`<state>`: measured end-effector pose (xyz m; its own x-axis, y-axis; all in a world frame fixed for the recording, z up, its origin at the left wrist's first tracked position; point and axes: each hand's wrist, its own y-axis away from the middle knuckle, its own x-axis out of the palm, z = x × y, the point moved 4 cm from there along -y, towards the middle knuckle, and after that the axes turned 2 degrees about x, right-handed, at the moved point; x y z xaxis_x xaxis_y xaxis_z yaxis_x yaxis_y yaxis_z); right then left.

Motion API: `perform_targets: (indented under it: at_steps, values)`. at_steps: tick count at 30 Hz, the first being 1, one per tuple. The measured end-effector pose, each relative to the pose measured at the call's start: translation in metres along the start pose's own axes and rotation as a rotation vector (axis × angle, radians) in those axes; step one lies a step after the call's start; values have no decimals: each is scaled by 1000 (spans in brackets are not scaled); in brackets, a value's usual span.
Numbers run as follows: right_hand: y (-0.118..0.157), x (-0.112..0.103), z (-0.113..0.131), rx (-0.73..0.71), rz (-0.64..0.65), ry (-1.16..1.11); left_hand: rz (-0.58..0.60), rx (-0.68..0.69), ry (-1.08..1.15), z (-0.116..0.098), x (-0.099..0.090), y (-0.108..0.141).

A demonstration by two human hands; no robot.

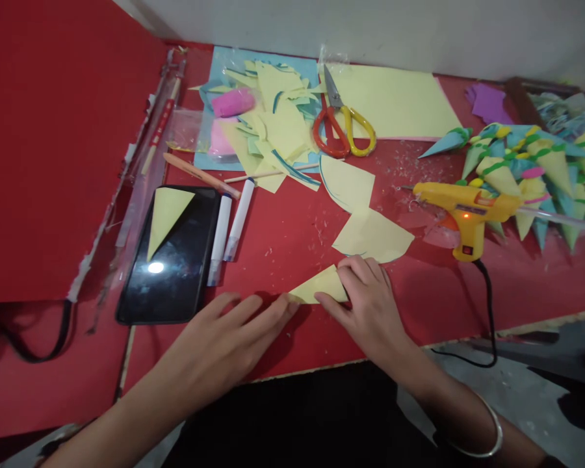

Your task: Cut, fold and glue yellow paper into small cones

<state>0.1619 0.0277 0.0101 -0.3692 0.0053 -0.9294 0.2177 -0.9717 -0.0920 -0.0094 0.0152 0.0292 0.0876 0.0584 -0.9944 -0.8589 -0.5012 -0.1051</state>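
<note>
A pale yellow paper cone [318,286] lies on its side near the front edge of the red table, its narrow tip to the left. My left hand [238,331] pinches that tip with the fingertips. At the wide end, my right hand [368,299] grips the paper between thumb and fingers. Just beyond my right hand lie two flat yellow paper pieces [373,235] with curved edges, one partly touching the other. Another yellow cone [168,214] rests on a black phone [175,279] at the left.
Two white markers [219,240] lie beside the phone. Scissors [341,123] and a heap of paper scraps [283,123] sit at the back. A yellow glue gun [468,208], its light lit, lies right of the paper pieces, near several decorated cones [550,162].
</note>
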Motion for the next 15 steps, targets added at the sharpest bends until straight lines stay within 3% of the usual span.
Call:
perform_targets:
  at_steps: [8,15]
  values:
    - [9,-7,-10,-7,3,-83,-33,-100,25,9,7,31]
    - [18,-4,-13,-6,27,-141,-34,-145,105,15,5,26]
